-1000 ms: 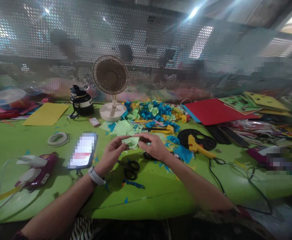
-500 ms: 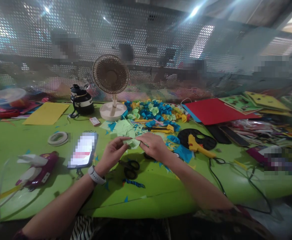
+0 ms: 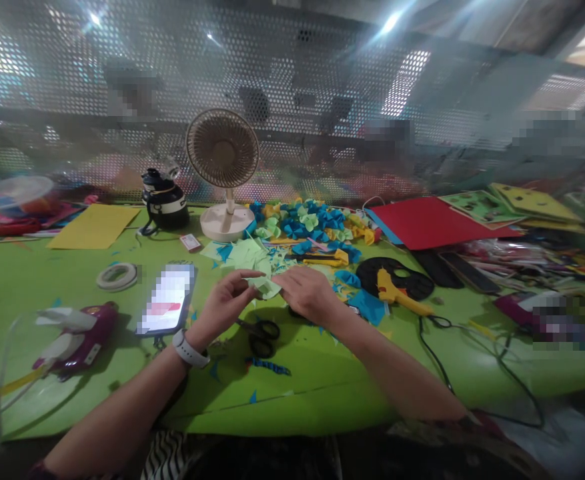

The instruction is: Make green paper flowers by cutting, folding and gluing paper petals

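Held paper [image 3: 266, 287] is between phone [image 3: 167, 301] and glue gun [image 3: 388, 290] (fan [image 3: 223, 150] behind)

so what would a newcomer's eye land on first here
Probably the heap of blue, yellow and light green paper flowers at the back of the green table, with the round desk fan standing just left of it. Next, perhaps, the light green paper piece in front, held in the left hand with the right hand at its edge. The yellow glue gun also stands out to the right.
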A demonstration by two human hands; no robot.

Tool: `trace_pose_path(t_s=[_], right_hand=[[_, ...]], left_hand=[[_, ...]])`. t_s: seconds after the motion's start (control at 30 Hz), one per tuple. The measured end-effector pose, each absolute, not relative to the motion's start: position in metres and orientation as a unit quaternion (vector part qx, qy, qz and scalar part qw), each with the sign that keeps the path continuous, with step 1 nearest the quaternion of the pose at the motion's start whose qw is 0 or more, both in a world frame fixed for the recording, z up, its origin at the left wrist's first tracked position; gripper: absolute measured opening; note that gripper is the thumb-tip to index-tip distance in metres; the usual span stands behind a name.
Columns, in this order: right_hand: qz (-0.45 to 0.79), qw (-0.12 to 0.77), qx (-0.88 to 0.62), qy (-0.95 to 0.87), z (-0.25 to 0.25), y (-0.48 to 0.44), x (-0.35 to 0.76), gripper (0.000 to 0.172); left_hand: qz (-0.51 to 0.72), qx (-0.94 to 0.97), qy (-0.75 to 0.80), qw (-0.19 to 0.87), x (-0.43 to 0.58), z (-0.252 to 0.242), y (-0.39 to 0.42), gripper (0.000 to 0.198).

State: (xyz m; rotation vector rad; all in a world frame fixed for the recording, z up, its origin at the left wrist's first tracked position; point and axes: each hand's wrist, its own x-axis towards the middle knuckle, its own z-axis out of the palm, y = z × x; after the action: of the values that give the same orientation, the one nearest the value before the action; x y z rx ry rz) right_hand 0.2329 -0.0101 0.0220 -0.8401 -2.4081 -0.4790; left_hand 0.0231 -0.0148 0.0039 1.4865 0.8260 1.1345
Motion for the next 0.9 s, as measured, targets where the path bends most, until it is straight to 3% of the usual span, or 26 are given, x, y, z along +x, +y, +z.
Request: trace_pose_path(t_s=[0.17,0.33,0.47,0.6,0.77,0.9], right_hand=[[-0.093,0.258,-0.333,-0.902,0.018,-0.009,0.232,0.025],[-0.105,0.214,-0.371,-0.897,0.016,-0.012,0.227,0.017],[-0.073,0.202,-0.396,-0.893,0.015,-0.013,0.223,0.023],[0.059,0.236,-0.429,-0.87,0.019,-0.011,0.224,0.029],[0.317,0.346,-0.406,-0.784,0.032,-0.011,0.228,0.018],[0.379,0.366,-0.391,-0.754,0.035,-0.011,0.227,0.015]], left_hand=[[0.462,0.638,0.348,0.509,0.023,0.006,-0.014,0.034],[0.444,0.649,0.347,0.511,0.023,0.004,-0.014,0.035],[0.444,0.633,0.35,0.529,0.022,0.001,-0.014,0.035],[0.441,0.621,0.344,0.55,0.02,0.006,-0.016,0.04],[0.487,0.541,0.304,0.615,0.018,0.015,-0.018,0.039],[0.497,0.505,0.295,0.641,0.02,0.014,-0.019,0.035]])
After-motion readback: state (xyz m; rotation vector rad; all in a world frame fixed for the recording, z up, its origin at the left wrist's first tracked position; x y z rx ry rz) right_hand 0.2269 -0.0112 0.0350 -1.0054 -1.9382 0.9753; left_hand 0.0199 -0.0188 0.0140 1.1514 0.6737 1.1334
